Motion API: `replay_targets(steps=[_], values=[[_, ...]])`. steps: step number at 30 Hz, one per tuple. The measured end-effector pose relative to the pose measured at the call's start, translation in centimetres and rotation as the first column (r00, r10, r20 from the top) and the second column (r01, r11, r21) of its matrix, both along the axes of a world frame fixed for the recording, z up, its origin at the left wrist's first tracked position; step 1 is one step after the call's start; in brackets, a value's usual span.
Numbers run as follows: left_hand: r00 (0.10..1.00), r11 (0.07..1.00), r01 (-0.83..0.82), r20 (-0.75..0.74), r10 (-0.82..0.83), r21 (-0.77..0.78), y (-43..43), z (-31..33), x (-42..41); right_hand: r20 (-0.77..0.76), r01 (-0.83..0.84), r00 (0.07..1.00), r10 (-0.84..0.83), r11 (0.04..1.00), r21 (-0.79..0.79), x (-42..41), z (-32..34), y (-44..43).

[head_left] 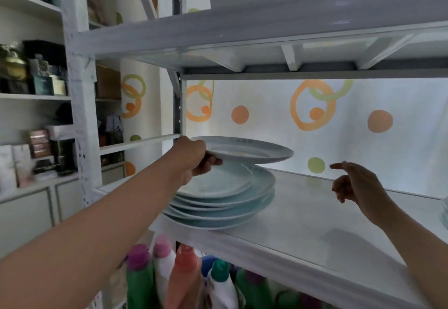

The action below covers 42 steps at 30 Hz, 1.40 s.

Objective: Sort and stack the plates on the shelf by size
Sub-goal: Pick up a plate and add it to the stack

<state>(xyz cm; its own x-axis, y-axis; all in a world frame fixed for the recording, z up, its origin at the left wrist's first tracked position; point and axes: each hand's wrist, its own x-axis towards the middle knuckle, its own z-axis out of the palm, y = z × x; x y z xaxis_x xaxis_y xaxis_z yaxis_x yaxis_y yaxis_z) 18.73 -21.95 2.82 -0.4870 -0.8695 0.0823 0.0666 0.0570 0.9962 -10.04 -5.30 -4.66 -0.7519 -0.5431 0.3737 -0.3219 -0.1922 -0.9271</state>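
Observation:
A stack of several pale blue plates (225,202) sits at the left end of the white shelf (303,224); a smaller plate (218,180) lies on top of wider ones. My left hand (194,161) grips the left rim of a large pale plate (247,150) and holds it level in the air just above the stack. My right hand (356,185) hovers to the right of the stack, above the shelf, fingers apart and holding nothing. Another plate edge (444,209) shows at the far right frame edge.
The upper shelf board (266,25) hangs close above. Coloured bottles (184,277) stand on the shelf below. White uprights (82,114) frame the left side, with boxes and jars (36,76) on neighbouring shelves. A dotted curtain (315,119) covers the back.

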Motion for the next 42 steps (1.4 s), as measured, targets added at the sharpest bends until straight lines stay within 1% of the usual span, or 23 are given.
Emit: replay_targets(steps=[5, 9, 11, 13, 15, 17, 20, 23, 25, 27, 30, 31, 34, 37, 39, 42], values=[[0.997, 1.0, -0.021, 0.069, 0.02, 0.015, -1.3, -1.1, 0.9, -0.053, -0.04, 0.998, 0.04, 0.999, -0.005, 2.9, 1.1, -2.4], [0.996, 0.999, -0.003, 0.086, -0.001, 0.039, -1.5, -1.3, 1.2, -0.079, -0.109, 0.991, 0.105, 0.993, -0.043, 5.2, 1.4, -3.6], [0.993, 0.999, 0.009, 0.118, -0.013, 0.039, -1.6, -1.2, 1.3, -0.083, -0.135, 0.988, 0.13, 0.989, -0.061, 6.2, 1.4, -4.0], [0.981, 1.0, 0.026, 0.19, -0.026, 0.003, -1.7, -0.9, 1.5, -0.082, -0.148, 0.986, 0.142, 0.986, -0.076, 7.1, 1.5, -4.2], [0.954, 0.996, 0.041, 0.301, -0.014, -0.084, -1.8, -0.5, 1.8, -0.075, -0.158, 0.986, 0.152, 0.984, -0.085, 7.7, 1.5, -4.3], [0.912, 0.981, 0.074, 0.41, 0.005, -0.177, -1.8, 0.0, 2.0, -0.067, -0.162, 0.985, 0.156, 0.982, -0.096, 8.1, 1.4, -4.3], [0.826, 0.937, 0.199, 0.564, -0.003, -0.287, -1.9, 0.6, 2.4, -0.066, -0.157, 0.986, 0.151, 0.983, -0.094, 8.5, 1.1, -4.0], [0.71, 0.895, 0.313, 0.705, 0.002, -0.318, -1.7, 0.8, 2.8, -0.068, -0.146, 0.988, 0.141, 0.986, -0.076, 9.1, 0.9, -3.9], [0.609, 0.875, 0.358, 0.792, 0.045, -0.325, -1.6, 0.6, 2.9, -0.066, -0.146, 0.988, 0.141, 0.987, -0.073, 9.5, 1.0, -3.9], [0.534, 0.869, 0.369, 0.841, 0.091, -0.329, -1.7, 0.4, 2.8, -0.071, -0.148, 0.987, 0.143, 0.986, -0.075, 9.9, 1.1, -3.7], [0.496, 0.853, 0.367, 0.854, 0.158, -0.371, -1.4, 0.5, 2.6, -0.088, -0.148, 0.986, 0.142, 0.986, -0.075, 10.5, 1.4, -3.2], [0.51, 0.843, 0.367, 0.843, 0.172, -0.394, -1.2, 0.6, 2.5, -0.095, -0.148, 0.985, 0.141, 0.987, -0.069, 10.7, 1.5, -3.0], [0.601, 0.788, 0.362, 0.771, 0.21, -0.498, 0.0, 0.7, 1.7, -0.107, -0.14, 0.985, 0.134, 0.989, -0.049, 11.4, 1.9, -2.4], [0.661, 0.651, 0.367, 0.679, 0.321, -0.665, 1.8, 0.5, 0.9, -0.114, -0.128, 0.986, 0.122, 0.991, -0.047, 11.9, 2.2, -1.8], [0.715, 0.606, 0.38, 0.637, 0.286, -0.699, 3.3, 0.4, 0.0, -0.121, -0.116, 0.987, 0.109, 0.992, -0.048, 12.2, 2.5, -1.3], [0.797, 0.586, 0.405, 0.585, 0.15, -0.702, 5.8, 0.1, -1.5, -0.139, -0.076, 0.988, 0.069, 0.996, -0.046, 12.5, 2.9, -0.1]])
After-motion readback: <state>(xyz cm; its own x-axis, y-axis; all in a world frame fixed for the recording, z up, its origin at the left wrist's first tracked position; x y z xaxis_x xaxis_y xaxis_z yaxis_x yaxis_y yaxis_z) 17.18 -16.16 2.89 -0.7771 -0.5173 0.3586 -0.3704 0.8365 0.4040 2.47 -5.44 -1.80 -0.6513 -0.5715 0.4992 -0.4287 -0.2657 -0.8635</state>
